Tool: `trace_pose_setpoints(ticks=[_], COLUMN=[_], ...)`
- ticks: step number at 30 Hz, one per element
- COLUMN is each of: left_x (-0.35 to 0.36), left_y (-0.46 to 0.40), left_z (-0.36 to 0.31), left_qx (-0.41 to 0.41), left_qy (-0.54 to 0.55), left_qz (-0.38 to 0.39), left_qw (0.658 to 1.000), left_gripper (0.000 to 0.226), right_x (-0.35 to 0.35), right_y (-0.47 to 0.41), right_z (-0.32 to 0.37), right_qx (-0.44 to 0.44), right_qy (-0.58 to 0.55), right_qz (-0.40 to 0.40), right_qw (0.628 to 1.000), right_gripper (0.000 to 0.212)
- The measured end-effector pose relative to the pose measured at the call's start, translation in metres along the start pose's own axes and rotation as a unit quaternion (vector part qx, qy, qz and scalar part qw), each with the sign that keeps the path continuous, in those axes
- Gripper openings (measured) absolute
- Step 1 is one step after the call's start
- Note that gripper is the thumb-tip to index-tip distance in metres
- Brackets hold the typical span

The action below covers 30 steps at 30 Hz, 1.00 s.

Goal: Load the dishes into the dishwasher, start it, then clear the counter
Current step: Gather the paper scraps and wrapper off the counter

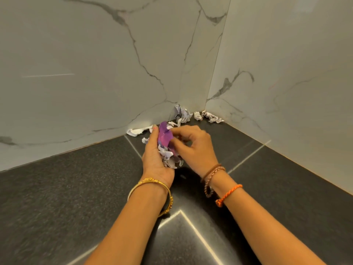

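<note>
L hand (155, 157) cups a bundle of crumpled paper scraps (168, 148), white and purple, fingers curled round it from 9 o'clock. R hand (194, 145) pinches the purple piece at the top of that bundle w/ thumb and fingertips, other fingers curled. Both hands sit above the dark speckled counter (76, 188), approx frame centre.

More scraps on the counter, toward the corner at 12–1 o'clock:
- 1 flat white torn piece (136, 131) against the marble wall (86, 73), just beyond L fingertips.
- 1 small white bit (145, 140) beside L hand.
- 1 larger crumpled wad (182, 114) right in the corner.
- 2 smaller wads further right, one (198, 116) near the corner, one (213, 117) along the R wall.

Wrists: 1 gold bangle (152, 182) on L; on R several cords, exact count unclear.
</note>
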<state>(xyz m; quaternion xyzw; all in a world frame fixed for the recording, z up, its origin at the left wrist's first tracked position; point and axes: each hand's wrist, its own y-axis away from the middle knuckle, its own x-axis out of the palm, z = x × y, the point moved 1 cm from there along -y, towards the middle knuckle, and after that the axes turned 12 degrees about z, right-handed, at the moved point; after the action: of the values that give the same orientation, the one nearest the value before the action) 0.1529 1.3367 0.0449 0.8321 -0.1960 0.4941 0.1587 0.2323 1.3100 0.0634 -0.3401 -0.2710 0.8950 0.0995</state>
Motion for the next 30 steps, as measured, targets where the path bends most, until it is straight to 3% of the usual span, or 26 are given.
trace_pose_setpoints(ticks=[2, 4, 7, 9, 11, 14, 18, 23, 26, 28, 30], left_x=[0.002, 0.003, 0.003, 0.003, -0.002, -0.008, -0.015, -0.015, -0.013, -0.012, -0.013], left_y=[0.002, 0.001, -0.003, -0.003, -0.006, -0.014, -0.019, -0.015, -0.011, -0.010, -0.012], left_z=[-0.003, -0.007, -0.014, -0.024, -0.032, -0.039, -0.039, -0.036, -0.036, -0.035, -0.032], left_qx=[-0.013, -0.017, 0.000, 0.012, 0.029, 0.052, 0.056, 0.071, 0.074, 0.075, 0.082], left_qy=[0.010, 0.005, -0.003, 0.006, 0.012, 0.008, 0.002, -0.022, -0.012, -0.016, -0.024], left_qz=[0.005, 0.000, -0.021, -0.061, -0.094, -0.115, -0.123, -0.138, -0.131, -0.116, -0.110], left_qw=[1.000, 1.000, 1.000, 0.998, 0.995, 0.992, 0.991, 0.988, 0.989, 0.990, 0.990], left_gripper=[0.049, 0.046, 0.011, 0.015, 0.019, 0.017, 0.011, 0.024, 0.013, 0.013, 0.032], right_x=[0.004, 0.006, 0.003, -0.003, -0.007, -0.001, 0.019, 0.018, 0.018, 0.021, 0.026], right_y=[0.001, -0.001, -0.006, -0.015, -0.027, -0.056, -0.081, -0.064, -0.048, -0.041, -0.038], right_z=[-0.007, -0.005, -0.002, -0.016, -0.042, -0.072, -0.093, -0.073, -0.056, -0.041, -0.025], right_qx=[-0.028, 0.017, 0.114, 0.142, 0.164, 0.233, 0.235, 0.192, 0.127, 0.079, 0.039], right_qy=[0.120, 0.107, -0.128, -0.203, -0.089, 0.075, 0.183, 0.288, 0.191, 0.035, -0.157], right_qz=[0.017, 0.035, 0.041, 0.023, 0.013, 0.060, 0.133, 0.090, -0.046, -0.132, -0.147], right_qw=[0.992, 0.993, 0.984, 0.968, 0.982, 0.968, 0.945, 0.934, 0.972, 0.987, 0.976], right_gripper=[0.032, 0.035, 0.020, 0.013, 0.022, 0.044, 0.031, 0.023, 0.011, 0.002, 0.018])
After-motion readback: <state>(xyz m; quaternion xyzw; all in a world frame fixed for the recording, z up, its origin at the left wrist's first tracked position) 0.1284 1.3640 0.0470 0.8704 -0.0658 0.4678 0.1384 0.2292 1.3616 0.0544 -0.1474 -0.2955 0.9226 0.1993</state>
